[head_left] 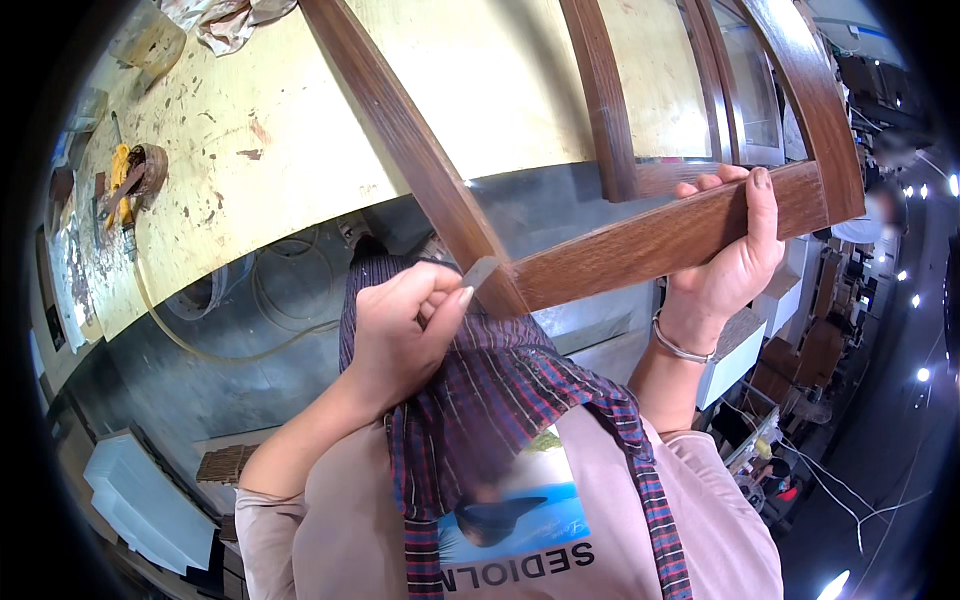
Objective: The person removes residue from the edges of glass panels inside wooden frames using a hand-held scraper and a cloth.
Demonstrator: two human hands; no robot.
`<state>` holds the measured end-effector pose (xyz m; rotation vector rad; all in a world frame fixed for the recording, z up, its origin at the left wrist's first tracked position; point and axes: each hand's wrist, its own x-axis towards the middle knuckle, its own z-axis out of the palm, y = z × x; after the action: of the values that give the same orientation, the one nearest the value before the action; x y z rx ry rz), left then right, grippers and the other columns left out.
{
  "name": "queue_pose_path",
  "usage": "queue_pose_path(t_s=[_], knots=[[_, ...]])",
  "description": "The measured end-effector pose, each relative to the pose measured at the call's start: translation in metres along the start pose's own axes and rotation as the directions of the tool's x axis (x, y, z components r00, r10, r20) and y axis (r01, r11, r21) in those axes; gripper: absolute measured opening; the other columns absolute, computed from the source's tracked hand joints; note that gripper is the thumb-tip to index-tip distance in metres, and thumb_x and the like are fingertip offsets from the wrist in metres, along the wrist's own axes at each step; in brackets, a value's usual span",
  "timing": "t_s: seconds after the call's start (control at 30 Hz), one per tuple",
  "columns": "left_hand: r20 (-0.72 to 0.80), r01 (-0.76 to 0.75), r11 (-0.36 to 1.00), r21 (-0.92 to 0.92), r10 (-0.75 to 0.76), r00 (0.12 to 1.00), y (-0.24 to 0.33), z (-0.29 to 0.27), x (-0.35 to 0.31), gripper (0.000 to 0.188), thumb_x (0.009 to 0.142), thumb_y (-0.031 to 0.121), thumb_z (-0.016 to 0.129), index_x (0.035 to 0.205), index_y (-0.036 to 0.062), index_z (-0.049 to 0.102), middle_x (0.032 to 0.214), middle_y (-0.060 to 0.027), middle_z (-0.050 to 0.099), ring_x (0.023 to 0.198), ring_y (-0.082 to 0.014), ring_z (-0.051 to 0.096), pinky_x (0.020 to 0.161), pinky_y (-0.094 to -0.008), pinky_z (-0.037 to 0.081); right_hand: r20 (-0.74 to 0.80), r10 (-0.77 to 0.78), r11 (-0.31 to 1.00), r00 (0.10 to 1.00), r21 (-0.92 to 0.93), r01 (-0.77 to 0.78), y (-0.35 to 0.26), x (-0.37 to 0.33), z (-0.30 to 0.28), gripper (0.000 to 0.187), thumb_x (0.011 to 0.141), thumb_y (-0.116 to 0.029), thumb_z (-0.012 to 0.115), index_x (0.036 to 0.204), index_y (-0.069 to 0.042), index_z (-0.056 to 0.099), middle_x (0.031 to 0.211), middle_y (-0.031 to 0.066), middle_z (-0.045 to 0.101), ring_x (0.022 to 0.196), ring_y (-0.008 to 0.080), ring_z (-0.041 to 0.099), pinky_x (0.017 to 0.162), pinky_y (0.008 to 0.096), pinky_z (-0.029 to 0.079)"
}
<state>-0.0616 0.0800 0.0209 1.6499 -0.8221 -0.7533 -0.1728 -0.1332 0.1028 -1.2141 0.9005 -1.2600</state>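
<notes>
A brown wooden frame point(630, 243) with a visible grain lies partly over the table, its near corner jutting toward my body. My left hand point(408, 325) is closed in a pinch on a small flat grey strip, perhaps a blade or scraper point(481, 273). The strip's tip rests at or just above the joint where two rails meet. Around the near rail, toward its right end, my right hand point(728, 262) is wrapped with the thumb on top and fingertips over the far edge. A bracelet circles that wrist.
The pale, stained tabletop point(270, 180) carries a second brown frame point(605, 110), a crumpled cloth point(232, 22), a cloudy plastic tub point(148, 40), a tape-like roll point(150, 170) and a yellow-handled tool point(121, 175). A hose point(190, 352) hangs off the edge. White boxes point(150, 495) stand at the lower left.
</notes>
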Motion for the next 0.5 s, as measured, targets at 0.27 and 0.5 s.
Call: queue_pose_path(t_s=[0.27, 0.5], knots=[[-0.027, 0.1, 0.995, -0.022, -0.1, 0.995, -0.004, 0.025, -0.011, 0.009, 0.084, 0.002, 0.065, 0.08, 0.0008, 0.057, 0.059, -0.0063, 0.06, 0.048, -0.0119, 0.059, 0.047, -0.0242, 0.045, 0.001, 0.007, 1.0, 1.0, 0.024, -0.007, 0.002, -0.008, -0.001, 0.023, 0.092, -0.017, 0.062, 0.092, 0.006, 0.06, 0.08, 0.0139, 0.062, 0.066, 0.0207, 0.063, 0.059, 0.0366, 0.059], [0.026, 0.261, 0.954, -0.15, -0.261, 0.965, -0.002, 0.031, -0.02, 0.011, 0.091, 0.002, 0.06, 0.082, 0.0012, 0.054, 0.063, -0.0011, 0.062, 0.055, -0.002, 0.054, 0.052, -0.0185, 0.043, -0.01, -0.006, 1.0, 1.0, 0.016, 0.006, 0.004, -0.016, -0.004, 0.023, 0.093, -0.017, 0.06, 0.092, 0.006, 0.06, 0.08, 0.0131, 0.062, 0.067, 0.0202, 0.063, 0.061, 0.0364, 0.059]])
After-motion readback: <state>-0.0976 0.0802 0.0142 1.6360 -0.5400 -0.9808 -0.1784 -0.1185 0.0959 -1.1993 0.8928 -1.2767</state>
